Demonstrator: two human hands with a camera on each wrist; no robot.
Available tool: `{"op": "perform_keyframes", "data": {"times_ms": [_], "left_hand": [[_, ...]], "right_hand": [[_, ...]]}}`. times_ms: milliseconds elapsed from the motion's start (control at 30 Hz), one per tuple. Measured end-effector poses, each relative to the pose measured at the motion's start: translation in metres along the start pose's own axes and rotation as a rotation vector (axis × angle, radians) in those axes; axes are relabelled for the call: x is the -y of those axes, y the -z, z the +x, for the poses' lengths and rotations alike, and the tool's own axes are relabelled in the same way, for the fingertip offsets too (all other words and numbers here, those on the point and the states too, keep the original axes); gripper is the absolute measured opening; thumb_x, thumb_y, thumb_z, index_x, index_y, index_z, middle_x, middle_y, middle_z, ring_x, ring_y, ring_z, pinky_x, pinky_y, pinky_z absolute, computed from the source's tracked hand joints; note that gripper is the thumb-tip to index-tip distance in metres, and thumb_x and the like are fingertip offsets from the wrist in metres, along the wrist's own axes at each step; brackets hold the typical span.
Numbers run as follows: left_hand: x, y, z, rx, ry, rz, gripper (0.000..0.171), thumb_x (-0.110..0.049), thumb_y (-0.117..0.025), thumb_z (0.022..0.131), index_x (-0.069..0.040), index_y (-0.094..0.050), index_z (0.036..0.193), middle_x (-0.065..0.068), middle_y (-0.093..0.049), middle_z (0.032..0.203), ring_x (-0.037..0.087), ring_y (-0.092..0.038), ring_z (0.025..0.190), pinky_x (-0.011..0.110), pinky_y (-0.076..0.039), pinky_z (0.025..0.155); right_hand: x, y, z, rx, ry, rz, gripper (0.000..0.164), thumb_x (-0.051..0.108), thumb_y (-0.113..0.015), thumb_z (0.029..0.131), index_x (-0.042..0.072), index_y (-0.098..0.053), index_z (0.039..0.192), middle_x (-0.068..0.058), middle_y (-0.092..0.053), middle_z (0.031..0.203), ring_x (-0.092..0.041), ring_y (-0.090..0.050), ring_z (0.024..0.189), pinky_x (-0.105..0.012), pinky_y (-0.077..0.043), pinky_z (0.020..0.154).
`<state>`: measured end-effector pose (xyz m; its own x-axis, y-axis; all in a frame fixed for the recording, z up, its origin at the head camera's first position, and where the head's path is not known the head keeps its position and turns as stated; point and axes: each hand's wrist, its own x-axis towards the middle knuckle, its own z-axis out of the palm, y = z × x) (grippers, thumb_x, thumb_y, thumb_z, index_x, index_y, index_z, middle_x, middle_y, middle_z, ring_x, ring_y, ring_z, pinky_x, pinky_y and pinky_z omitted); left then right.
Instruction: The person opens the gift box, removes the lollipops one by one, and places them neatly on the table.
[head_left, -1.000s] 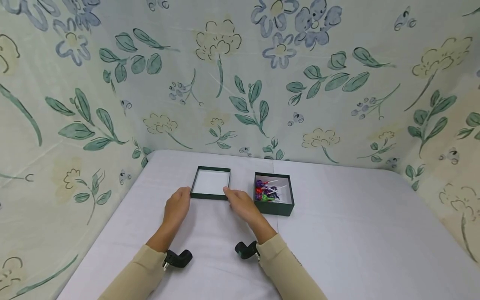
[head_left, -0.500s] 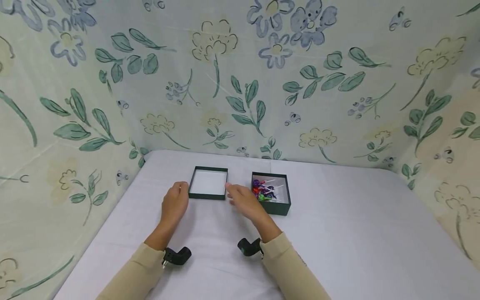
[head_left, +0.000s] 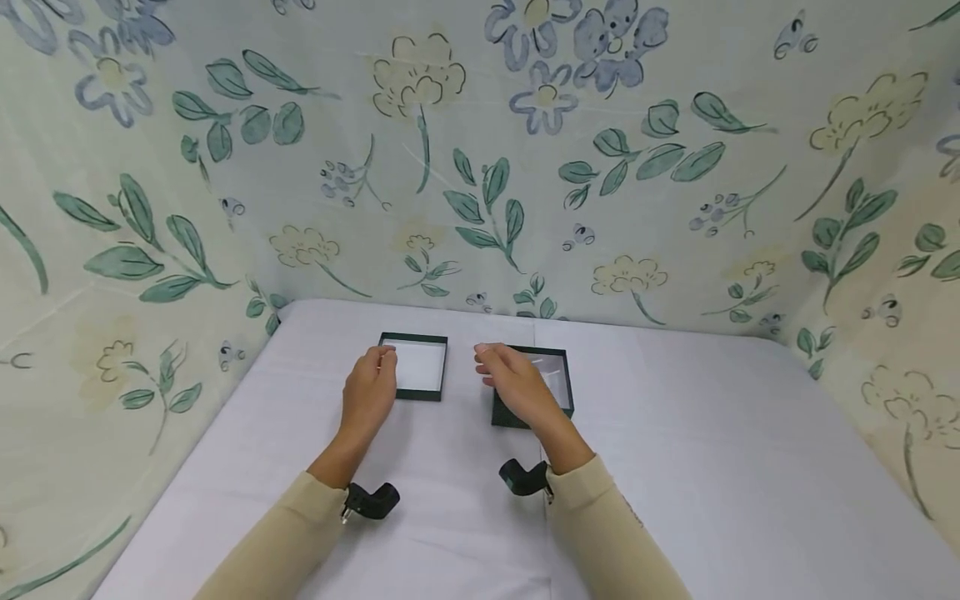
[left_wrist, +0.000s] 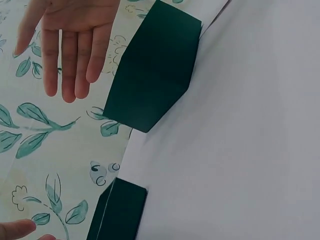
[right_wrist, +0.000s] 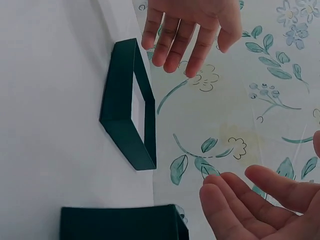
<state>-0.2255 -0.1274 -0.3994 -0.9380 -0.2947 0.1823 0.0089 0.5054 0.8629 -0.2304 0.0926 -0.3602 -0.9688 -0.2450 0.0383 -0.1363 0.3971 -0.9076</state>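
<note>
A shallow dark green box lid point(head_left: 418, 395) with a white inside lies face up on the table. Beside it on the right stands a deeper dark green box point(head_left: 512, 415); pale sticks show inside, and my right hand hides the rest of its contents. My left hand point(head_left: 367, 390) is raised in front of the lid's left side, overlapping it in the head view. My right hand point(head_left: 519, 385) hovers before the box. In the right wrist view, both the left hand point(right_wrist: 192, 25) and the right hand point(right_wrist: 260, 205) have extended fingers, with nothing held.
A white cloth point(head_left: 712, 450) covers the table. Floral fabric point(head_left: 480, 167) hangs behind it and along both sides. Black wrist-worn devices point(head_left: 372, 502) stick out from the inner side of each sleeve cuff.
Both hands have let go of the lid and lifted away from it. My right hand has moved right, in front of the box with the lollipops. The lid stays on the table.
</note>
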Motion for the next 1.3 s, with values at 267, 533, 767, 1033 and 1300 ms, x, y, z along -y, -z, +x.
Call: {"op": "perform_keyframes", "data": {"times_ms": [267,533,767,1033,1300], "left_hand": [[-0.016,-0.027,0.002,0.034,-0.067,-0.063,0.039,-0.029,-0.038,0.102,-0.007,-0.06,0.126,0.013,-0.062,0.118,0.028,-0.056,0.11,0.046,-0.046,0.091],[-0.026,-0.056,0.001,0.072,-0.105,-0.124,0.039,-0.03,-0.038,0.102,-0.009,-0.058,0.129,0.01,-0.06,0.125,0.027,-0.055,0.113,0.045,-0.047,0.093],[-0.033,-0.08,-0.001,0.117,-0.085,-0.152,0.04,-0.033,-0.037,0.102,-0.012,-0.056,0.131,0.007,-0.058,0.129,0.024,-0.054,0.117,0.043,-0.048,0.096],[-0.034,-0.101,-0.005,0.163,-0.083,-0.203,0.043,-0.035,-0.039,0.101,-0.013,-0.05,0.137,0.008,-0.055,0.134,0.025,-0.051,0.125,0.046,-0.046,0.098],[-0.028,-0.125,-0.005,0.188,-0.094,-0.3,0.041,-0.027,-0.044,0.1,-0.013,-0.05,0.138,0.005,-0.051,0.14,0.024,-0.049,0.128,0.048,-0.039,0.105]], "right_hand": [[-0.012,0.026,0.007,-0.047,0.073,-0.008,0.05,0.047,-0.041,0.1,0.009,-0.059,0.128,-0.01,-0.063,0.123,-0.024,-0.06,0.112,-0.043,-0.048,0.097],[-0.029,0.041,0.013,-0.108,0.084,-0.057,0.051,0.05,-0.044,0.099,0.011,-0.06,0.127,-0.011,-0.065,0.12,-0.024,-0.061,0.111,-0.044,-0.047,0.098],[-0.043,0.048,0.017,-0.162,0.07,-0.113,0.047,0.049,-0.047,0.098,0.016,-0.06,0.128,-0.004,-0.064,0.123,-0.021,-0.058,0.113,-0.043,-0.046,0.099],[-0.052,0.048,0.019,-0.197,0.075,-0.162,0.043,0.045,-0.049,0.098,0.015,-0.061,0.127,-0.004,-0.065,0.118,-0.02,-0.059,0.111,-0.043,-0.048,0.096],[-0.057,0.049,0.024,-0.206,0.123,-0.196,0.041,0.04,-0.055,0.097,0.011,-0.062,0.125,-0.005,-0.067,0.115,-0.021,-0.062,0.107,-0.041,-0.05,0.094]]}}
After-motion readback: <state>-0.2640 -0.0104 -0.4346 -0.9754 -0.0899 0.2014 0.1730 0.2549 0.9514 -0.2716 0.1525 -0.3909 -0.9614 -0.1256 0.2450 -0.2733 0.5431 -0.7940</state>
